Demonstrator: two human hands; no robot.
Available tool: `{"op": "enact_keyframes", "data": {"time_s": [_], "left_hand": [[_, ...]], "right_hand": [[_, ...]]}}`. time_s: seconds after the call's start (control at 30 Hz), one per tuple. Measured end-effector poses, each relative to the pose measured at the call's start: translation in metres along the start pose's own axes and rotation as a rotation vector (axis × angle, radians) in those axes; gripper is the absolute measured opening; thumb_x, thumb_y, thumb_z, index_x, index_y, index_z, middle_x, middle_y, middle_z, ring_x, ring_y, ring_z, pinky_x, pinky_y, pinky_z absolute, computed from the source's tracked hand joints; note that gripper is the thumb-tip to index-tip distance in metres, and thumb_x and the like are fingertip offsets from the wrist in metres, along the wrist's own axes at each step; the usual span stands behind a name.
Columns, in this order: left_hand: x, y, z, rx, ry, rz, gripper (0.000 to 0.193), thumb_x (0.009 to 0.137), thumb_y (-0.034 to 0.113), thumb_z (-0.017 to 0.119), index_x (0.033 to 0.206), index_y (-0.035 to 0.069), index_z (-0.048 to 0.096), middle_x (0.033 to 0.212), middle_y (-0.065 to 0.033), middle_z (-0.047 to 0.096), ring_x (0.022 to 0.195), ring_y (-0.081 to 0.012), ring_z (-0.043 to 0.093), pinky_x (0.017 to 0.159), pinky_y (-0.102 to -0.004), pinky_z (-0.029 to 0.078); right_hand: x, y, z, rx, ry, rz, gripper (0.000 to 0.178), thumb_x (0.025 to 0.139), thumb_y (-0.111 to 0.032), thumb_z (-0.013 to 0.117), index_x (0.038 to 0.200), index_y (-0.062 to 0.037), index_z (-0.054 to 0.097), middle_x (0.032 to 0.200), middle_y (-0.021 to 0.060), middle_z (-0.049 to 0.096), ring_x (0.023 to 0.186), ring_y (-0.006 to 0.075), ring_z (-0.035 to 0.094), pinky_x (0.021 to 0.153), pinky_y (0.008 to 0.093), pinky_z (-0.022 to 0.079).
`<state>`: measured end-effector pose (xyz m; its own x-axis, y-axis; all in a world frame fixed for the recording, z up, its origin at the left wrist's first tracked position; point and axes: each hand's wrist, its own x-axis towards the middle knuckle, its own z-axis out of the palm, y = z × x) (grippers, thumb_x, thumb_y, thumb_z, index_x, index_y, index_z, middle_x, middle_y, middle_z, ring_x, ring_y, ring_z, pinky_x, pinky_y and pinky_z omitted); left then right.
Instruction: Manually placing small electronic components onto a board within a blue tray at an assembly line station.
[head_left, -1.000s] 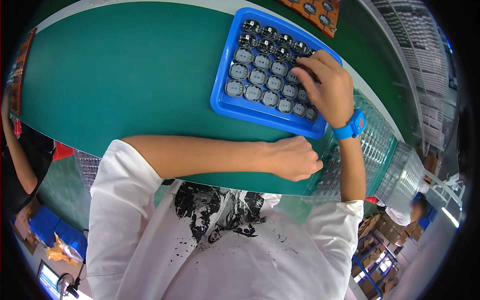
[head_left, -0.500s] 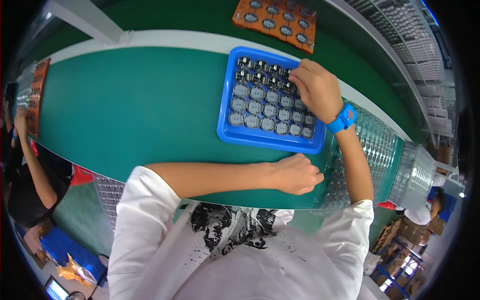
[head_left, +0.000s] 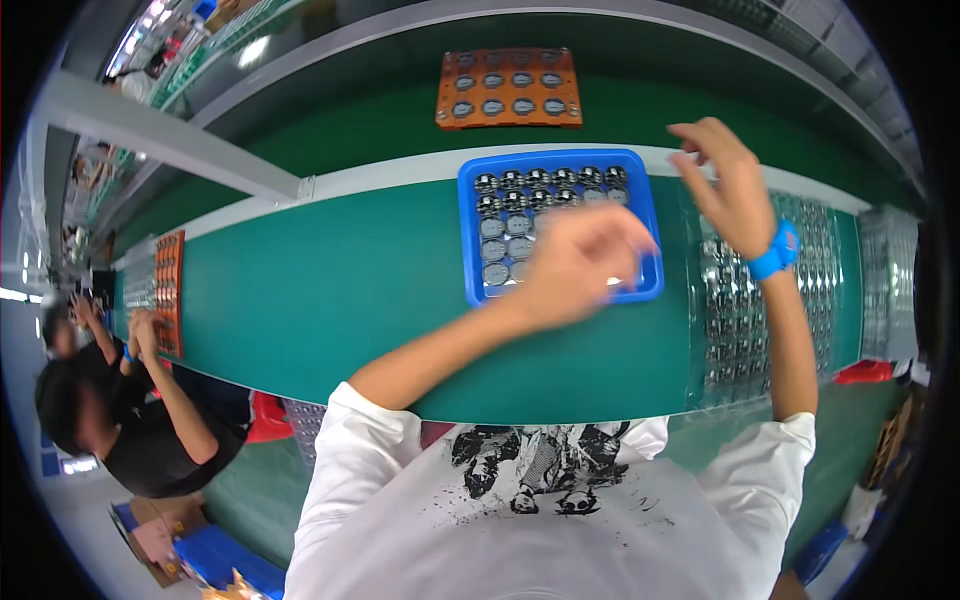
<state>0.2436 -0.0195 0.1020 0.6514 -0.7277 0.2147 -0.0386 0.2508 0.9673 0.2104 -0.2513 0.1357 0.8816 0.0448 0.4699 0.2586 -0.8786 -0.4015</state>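
Green covers the bench [head_left: 330, 290] in front of me, its near edge close to my white shirt [head_left: 540, 560]. On my right lies a clear blister tray [head_left: 699, 350] of round modules, overlapped in my view by my right forearm; I judge that my blue wristband [head_left: 778, 252] could catch its thin plastic and drag it askew.

My left hand [head_left: 585, 258] is blurred over the near right part of the blue tray [head_left: 467, 235], its fingers looking curled; I cannot tell whether they pinch anything. It hides several grey modules [head_left: 493, 250]. If it is as low as it looks, a knuckle could knock one out of line, since they sit close together with no dividers that I can make out. A bump on the rim could jostle every row.

My right hand [head_left: 735, 190] hangs just right of the tray's far right corner, thumb and fingers apart, nothing visible between them.

The blue tray rests on the bench before me, its long axis running left to right, along the bench; I see no front end to it. The modules are round, so have no long axis; the darker modules [head_left: 513, 180] lie toward the far rim. Beyond, apart from the tray, an orange board [head_left: 508, 94] also lies lengthwise left to right.
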Motion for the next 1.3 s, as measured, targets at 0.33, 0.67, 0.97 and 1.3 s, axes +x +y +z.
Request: {"op": "enact_keyframes", "data": {"time_s": [0.33, 0.67, 0.97, 1.3], "left_hand": [[0.058, -0.016, -0.169, -0.696, 0.574, -0.448, 0.065, 0.094, 0.014, 0.048, 0.141, -0.020, 0.018, 0.151, -0.0385, 0.021, 0.141, -0.0487, 0.031, 0.116, -0.0538, 0.035], [0.084, -0.045, -0.200, -0.917, 0.786, -0.486, 0.050, 0.091, 0.005, 0.056, 0.130, -0.017, 0.033, 0.126, -0.0270, 0.048, 0.113, -0.0343, 0.053, 0.102, -0.0457, 0.047], [0.109, -0.046, -0.170, -0.624, 0.826, -0.369, 0.035, 0.094, -0.001, 0.055, 0.125, -0.008, 0.042, 0.128, -0.0262, 0.046, 0.124, -0.0432, 0.048, 0.110, -0.0608, 0.040], [0.090, -0.046, -0.227, -0.583, 0.833, -0.185, 0.035, 0.089, -0.010, 0.053, 0.124, -0.011, 0.050, 0.130, -0.0281, 0.058, 0.125, -0.0423, 0.055, 0.110, -0.0551, 0.045]], "right_hand": [[-0.188, 0.077, -0.111, -0.034, 0.201, 0.581, 0.025, 0.101, -0.011, 0.058, 0.123, 0.0005, 0.063, 0.110, 0.0058, 0.066, 0.093, 0.0104, 0.059, 0.077, 0.0236, 0.048], [-0.241, 0.086, -0.110, 0.050, 0.349, 0.716, 0.032, 0.103, -0.014, 0.055, 0.132, -0.0002, 0.060, 0.125, 0.0074, 0.065, 0.108, 0.0129, 0.062, 0.088, 0.0259, 0.050], [-0.274, 0.093, -0.121, 0.009, 0.410, 0.721, 0.032, 0.103, -0.016, 0.055, 0.132, -0.0015, 0.061, 0.123, 0.0051, 0.065, 0.103, 0.0105, 0.061, 0.085, 0.0253, 0.050], [-0.264, 0.081, -0.143, -0.093, 0.353, 0.694, 0.027, 0.102, -0.015, 0.058, 0.124, 0.0000, 0.064, 0.111, 0.0030, 0.066, 0.092, 0.0088, 0.060, 0.079, 0.0245, 0.051]]}}
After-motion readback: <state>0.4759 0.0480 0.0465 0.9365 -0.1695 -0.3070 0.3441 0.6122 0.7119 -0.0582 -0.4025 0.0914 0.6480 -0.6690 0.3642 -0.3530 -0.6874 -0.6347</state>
